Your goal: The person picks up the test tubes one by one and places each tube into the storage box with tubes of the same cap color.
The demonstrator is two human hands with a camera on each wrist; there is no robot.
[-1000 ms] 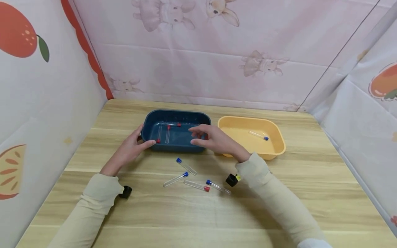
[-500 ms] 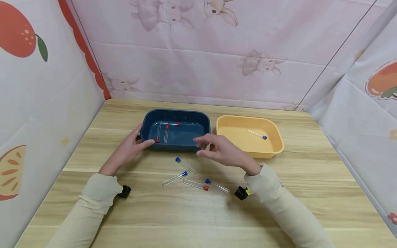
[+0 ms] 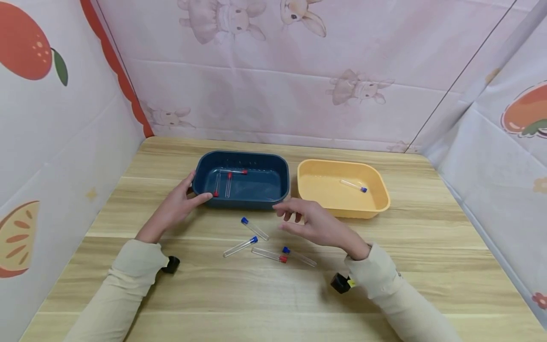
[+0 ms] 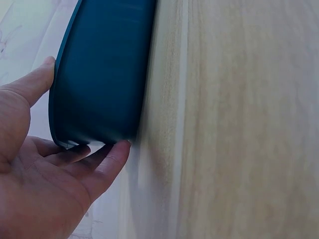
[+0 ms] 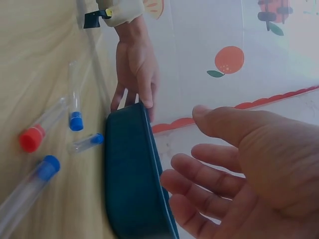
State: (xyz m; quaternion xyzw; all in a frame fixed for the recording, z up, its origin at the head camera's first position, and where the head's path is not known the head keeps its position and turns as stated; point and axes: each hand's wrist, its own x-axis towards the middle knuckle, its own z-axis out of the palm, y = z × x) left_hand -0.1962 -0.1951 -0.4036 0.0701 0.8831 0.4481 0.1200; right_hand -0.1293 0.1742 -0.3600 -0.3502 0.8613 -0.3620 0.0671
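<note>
My left hand (image 3: pixel 177 204) holds the near left corner of a dark blue plastic bin (image 3: pixel 248 203), thumb at the rim and fingers against the end wall. Inside that bin lie 3 clear test tubes (image 3: pixel 228 186) with red caps. My right hand (image 3: pixel 320 223) hovers over the table by the bin's near right corner, fingers loosely bent and nothing between them. Just left of it on the wood lie a red-capped test tube (image 3: pixel 269 255) and 3 blue-capped ones, the nearest to the bin (image 3: pixel 255 229) slanting. The right wrist view shows the right palm (image 5: pixel 269 184) bare.
A yellow bin (image 3: pixel 318 192) stands right of the blue one, with a blue-capped test tube (image 3: pixel 353 185) inside. Printed cloth walls (image 3: pixel 256 104) rise behind and at both sides of the wooden table (image 3: pixel 256 304).
My right hand has drawn back from over the blue bin, toward me and a little rightward. The left hand stays at the bin's corner, and the tubes lie as before.
</note>
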